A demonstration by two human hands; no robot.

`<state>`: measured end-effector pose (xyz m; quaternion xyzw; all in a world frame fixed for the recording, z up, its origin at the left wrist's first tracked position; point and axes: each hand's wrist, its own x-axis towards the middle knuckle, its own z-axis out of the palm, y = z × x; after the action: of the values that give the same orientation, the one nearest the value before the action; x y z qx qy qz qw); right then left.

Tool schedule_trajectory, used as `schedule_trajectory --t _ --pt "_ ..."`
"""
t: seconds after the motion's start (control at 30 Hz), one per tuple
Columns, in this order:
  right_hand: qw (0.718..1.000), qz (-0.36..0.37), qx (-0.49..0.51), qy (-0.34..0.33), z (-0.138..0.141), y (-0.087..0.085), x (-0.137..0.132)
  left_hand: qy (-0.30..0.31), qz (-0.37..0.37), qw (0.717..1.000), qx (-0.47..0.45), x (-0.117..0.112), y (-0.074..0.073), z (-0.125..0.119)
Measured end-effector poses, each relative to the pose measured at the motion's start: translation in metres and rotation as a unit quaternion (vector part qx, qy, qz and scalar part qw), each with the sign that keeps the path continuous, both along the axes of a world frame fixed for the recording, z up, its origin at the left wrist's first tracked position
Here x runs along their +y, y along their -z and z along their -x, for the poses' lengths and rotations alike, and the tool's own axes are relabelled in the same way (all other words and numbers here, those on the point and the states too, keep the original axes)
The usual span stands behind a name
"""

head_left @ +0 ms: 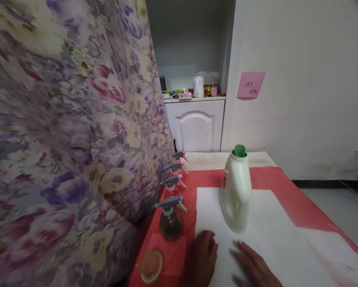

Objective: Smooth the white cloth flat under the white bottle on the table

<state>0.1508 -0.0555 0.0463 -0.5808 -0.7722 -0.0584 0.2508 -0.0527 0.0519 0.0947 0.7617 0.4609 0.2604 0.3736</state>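
Both my hands rest low over a white sheet point(265, 223) laid on the red tablecloth. At its left edge lies my left hand point(203, 255), fingers loosely curled and apart, with nothing visible in it. My right hand point(253, 265) is open, its fingers stretched out toward the left. Just beyond the hands stands a large whitish-green plastic bottle point(238, 195), upright, touched by neither. A green scoop-like piece point(239, 150) sticks up from its uncapped mouth. To the left of my left hand is a dark round spray bottle point(171, 225) with a grey and pale green trigger head.
Several pink-triggered spray bottles point(173, 182) line the table's left side beside a floral curtain point(107, 119). A round lid-like disc point(151, 266) lies at the front left. Behind are a white cabinet point(197, 125) and a wall with a pink note point(250, 85).
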Motion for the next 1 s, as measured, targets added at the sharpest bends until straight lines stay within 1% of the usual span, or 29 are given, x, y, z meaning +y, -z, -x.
schedule_trajectory --t 0.07,0.1,0.17,0.23,0.3,0.4,0.5,0.6,0.67,0.8,0.9,1.0 --pt "1.000 -0.009 0.010 -0.016 0.020 -0.010 0.012 -0.005 -0.004 1.000 -0.026 -0.001 0.002 0.001" --pt "1.000 -0.017 0.010 -0.016 0.027 -0.011 0.016 -0.010 -0.007 0.999 -0.038 -0.002 0.003 0.001" --pt "0.999 -0.041 -0.003 -0.019 0.037 -0.006 0.021 -0.022 -0.013 0.998 -0.056 -0.002 0.003 0.002" --pt "0.998 -0.054 -0.021 -0.024 0.040 0.001 0.022 -0.037 -0.018 0.997 -0.068 -0.001 0.002 0.002" --pt "0.998 -0.051 -0.034 -0.023 0.040 0.004 0.020 -0.049 -0.020 0.996 -0.075 0.002 0.000 0.002" --pt "0.998 -0.055 -0.036 -0.014 0.041 -0.002 0.017 -0.071 -0.029 0.993 -0.089 0.006 -0.002 0.003" --pt "0.998 -0.059 -0.026 -0.004 0.044 -0.011 0.013 -0.112 -0.065 0.983 -0.129 0.009 -0.004 0.006" --pt "0.999 -0.043 -0.021 0.006 0.046 -0.012 0.010 -0.158 -0.092 0.970 -0.159 0.006 -0.010 0.012" --pt "0.999 -0.036 -0.020 0.007 0.046 -0.010 0.008 -0.191 -0.119 0.959 -0.171 0.002 -0.014 0.017" --pt "0.999 -0.040 -0.020 0.005 0.045 -0.006 0.008 -0.254 -0.224 0.922 -0.189 -0.002 -0.022 0.029" --pt "0.999 -0.047 -0.020 0.004 0.046 -0.008 0.010 -0.291 -0.294 0.889 -0.198 0.002 -0.026 0.036" --pt "0.998 -0.061 -0.020 0.001 0.046 -0.012 0.011 -0.321 -0.326 0.866 -0.204 0.009 -0.031 0.039"
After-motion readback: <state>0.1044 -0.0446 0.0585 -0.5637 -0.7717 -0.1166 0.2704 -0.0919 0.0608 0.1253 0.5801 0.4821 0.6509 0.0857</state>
